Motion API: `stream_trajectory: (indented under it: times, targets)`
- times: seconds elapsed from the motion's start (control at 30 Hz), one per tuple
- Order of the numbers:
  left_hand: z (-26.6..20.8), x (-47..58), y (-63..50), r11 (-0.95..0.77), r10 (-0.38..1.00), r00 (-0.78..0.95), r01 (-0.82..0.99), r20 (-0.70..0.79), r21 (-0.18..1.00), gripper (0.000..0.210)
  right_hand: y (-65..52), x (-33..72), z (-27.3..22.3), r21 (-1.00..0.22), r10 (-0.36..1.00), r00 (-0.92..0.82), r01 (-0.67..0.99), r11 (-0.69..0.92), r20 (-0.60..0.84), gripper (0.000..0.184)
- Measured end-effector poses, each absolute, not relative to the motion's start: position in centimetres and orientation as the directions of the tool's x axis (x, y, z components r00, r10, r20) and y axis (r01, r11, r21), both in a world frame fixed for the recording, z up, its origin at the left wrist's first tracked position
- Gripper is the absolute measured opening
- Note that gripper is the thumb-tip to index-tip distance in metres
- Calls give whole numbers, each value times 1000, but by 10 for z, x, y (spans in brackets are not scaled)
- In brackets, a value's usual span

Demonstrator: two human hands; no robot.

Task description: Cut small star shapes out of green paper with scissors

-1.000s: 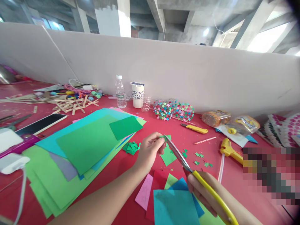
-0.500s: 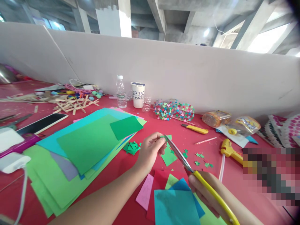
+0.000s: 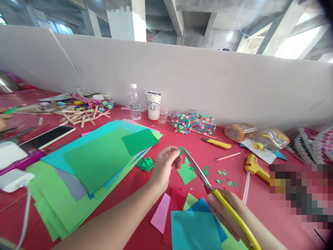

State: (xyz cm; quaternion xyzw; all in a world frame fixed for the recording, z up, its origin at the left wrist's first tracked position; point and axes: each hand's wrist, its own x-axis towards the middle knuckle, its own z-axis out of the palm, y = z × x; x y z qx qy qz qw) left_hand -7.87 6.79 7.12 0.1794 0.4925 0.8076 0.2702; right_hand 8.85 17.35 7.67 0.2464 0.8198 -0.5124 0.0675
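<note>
Between thumb and fingers my left hand [image 3: 166, 165] pinches a small piece of green paper [image 3: 181, 150]. My right hand [image 3: 223, 211] is closed around the yellow handles of a pair of scissors [image 3: 201, 175]. Their blade tips point up and left, right beside the green piece; whether they touch it I cannot tell. Under the blades lies a light green sheet [image 3: 187, 173] on the red table. Small green paper stars [image 3: 229, 183] are scattered to the right. A pile of dark green cut pieces [image 3: 145, 164] sits left of my left hand.
Large coloured sheets [image 3: 104, 156] cover the left side. Teal, red and pink papers [image 3: 196, 227] lie in front. Behind stand a water bottle [image 3: 134, 104], a cup [image 3: 153, 106] and star-covered bottles [image 3: 194, 122]. A utility knife [image 3: 217, 142] and yellow glue gun [image 3: 255, 166] lie right.
The green piece has turned in my left fingers and shows more of its face. My right hand and the scissors have shifted slightly left. Another person's hand has appeared at the far left edge.
</note>
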Motion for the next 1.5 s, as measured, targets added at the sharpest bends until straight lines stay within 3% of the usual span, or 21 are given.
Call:
stream_trajectory:
  times: [0.13, 0.4, 0.73, 0.93, 1.03, 1.5]
  targets:
    - [72, -78, 68, -335, 663, -748, -284, 11, 899, 18, 174, 88, 72, -801, 373, -858, 484, 352, -354, 55]
    - [75, -76, 68, -356, 619, -785, -302, -19, 884, 16, 170, 89, 77, -798, 404, -839, 505, 328, -365, 49]
    - [75, -76, 67, -379, 636, -771, -328, -14, 865, 12, 170, 88, 78, -801, 371, -853, 493, 339, -368, 49]
    - [74, -77, 68, -412, 574, -818, -326, -35, 851, 14, 170, 87, 76, -787, 372, -843, 514, 341, -390, 48]
    - [74, -76, 69, -381, 616, -787, -336, -35, 861, 17, 170, 87, 72, -795, 384, -838, 515, 321, -388, 49]
    - [75, -81, 66, -350, 607, -788, -153, 99, 924, 15, 169, 89, 79, -816, 340, -867, 473, 334, -363, 60]
